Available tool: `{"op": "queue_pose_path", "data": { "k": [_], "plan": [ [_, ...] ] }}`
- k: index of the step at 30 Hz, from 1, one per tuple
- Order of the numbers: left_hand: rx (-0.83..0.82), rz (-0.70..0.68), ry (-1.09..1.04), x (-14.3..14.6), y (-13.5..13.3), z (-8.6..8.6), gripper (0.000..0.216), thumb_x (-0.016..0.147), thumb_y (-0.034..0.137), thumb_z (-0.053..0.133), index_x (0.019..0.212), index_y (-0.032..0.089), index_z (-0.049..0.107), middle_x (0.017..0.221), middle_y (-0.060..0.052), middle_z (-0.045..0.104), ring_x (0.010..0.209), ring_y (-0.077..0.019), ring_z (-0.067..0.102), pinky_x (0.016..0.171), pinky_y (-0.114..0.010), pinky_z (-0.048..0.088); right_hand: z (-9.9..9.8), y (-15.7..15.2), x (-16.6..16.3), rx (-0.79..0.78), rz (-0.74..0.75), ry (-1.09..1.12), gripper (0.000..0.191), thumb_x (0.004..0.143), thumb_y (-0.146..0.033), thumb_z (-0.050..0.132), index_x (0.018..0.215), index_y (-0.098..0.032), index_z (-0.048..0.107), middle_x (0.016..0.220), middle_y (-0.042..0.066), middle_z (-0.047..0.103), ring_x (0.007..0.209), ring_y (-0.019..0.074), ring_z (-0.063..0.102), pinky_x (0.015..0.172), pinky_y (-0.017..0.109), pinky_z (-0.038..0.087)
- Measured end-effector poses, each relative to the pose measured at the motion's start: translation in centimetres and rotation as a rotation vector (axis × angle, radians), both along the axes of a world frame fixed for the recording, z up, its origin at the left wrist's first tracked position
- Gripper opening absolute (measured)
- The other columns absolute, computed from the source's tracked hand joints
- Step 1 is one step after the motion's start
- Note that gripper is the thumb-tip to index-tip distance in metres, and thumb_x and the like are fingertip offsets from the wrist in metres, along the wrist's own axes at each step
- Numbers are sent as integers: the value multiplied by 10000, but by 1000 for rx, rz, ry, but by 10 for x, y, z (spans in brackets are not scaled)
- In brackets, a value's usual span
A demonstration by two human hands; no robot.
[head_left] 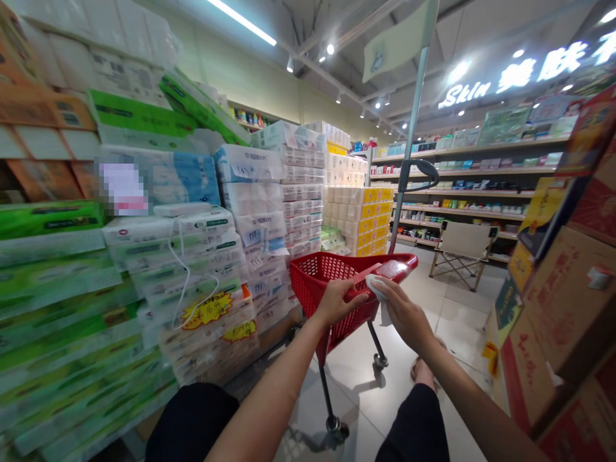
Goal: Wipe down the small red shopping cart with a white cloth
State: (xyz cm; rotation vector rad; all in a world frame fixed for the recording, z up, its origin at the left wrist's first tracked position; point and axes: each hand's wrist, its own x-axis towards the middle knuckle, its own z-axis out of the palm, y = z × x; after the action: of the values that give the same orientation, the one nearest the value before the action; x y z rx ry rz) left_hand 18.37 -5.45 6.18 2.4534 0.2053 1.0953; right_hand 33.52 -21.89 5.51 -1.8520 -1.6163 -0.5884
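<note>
A small red plastic shopping cart point(308, 273) on grey legs with casters stands in front of me, its basket wall pierced with holes. My left hand point(338, 301) is closed over the near edge of the cart, by its handle. In my right hand point(404, 317) is a folded white wipe point(376, 286), pressed against the red handle part point(392, 269). The fingers of that hand lie over the wipe and partly hide it. A grey pole point(411, 122) with a dark looped grip point(423, 175) rises from the cart's far side.
Tall stacks of packaged tissue point(255, 224) line the left, with a white cable point(183, 269) hanging over one pile. Cardboard boxes point(568, 289) are piled at the right. A folding chair point(464, 247) stands on the tiled floor point(445, 321) before stocked shelves point(462, 192).
</note>
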Motion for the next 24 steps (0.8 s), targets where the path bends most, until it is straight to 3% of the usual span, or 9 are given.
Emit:
{"op": "queue_pose_path", "data": {
  "k": [4,11,24],
  "plan": [
    [0,8,-9,-3,-1,-1,462,889,613,496,698,192,483,674,26,533,653,-133,493,704,-267,378,2,-1,7,-28,-27,-23,537,971,-242,348,1466,-452,348,1506,-46,435,999,169,675,638,247,568],
    [-13,7,20,-9,2,1,464,889,600,495,677,188,481,681,28,543,672,-129,504,703,-259,383,3,3,60,119,-240,69,500,948,-255,374,1411,-434,438,1434,-31,516,1022,191,662,669,278,557],
    [-15,-15,-1,-6,-9,0,455,897,582,495,672,189,459,663,37,515,670,-125,500,712,-258,375,-1,-6,32,223,-219,63,502,923,-210,384,1386,-373,486,1396,7,541,1022,200,648,606,256,528]
  ]
}}
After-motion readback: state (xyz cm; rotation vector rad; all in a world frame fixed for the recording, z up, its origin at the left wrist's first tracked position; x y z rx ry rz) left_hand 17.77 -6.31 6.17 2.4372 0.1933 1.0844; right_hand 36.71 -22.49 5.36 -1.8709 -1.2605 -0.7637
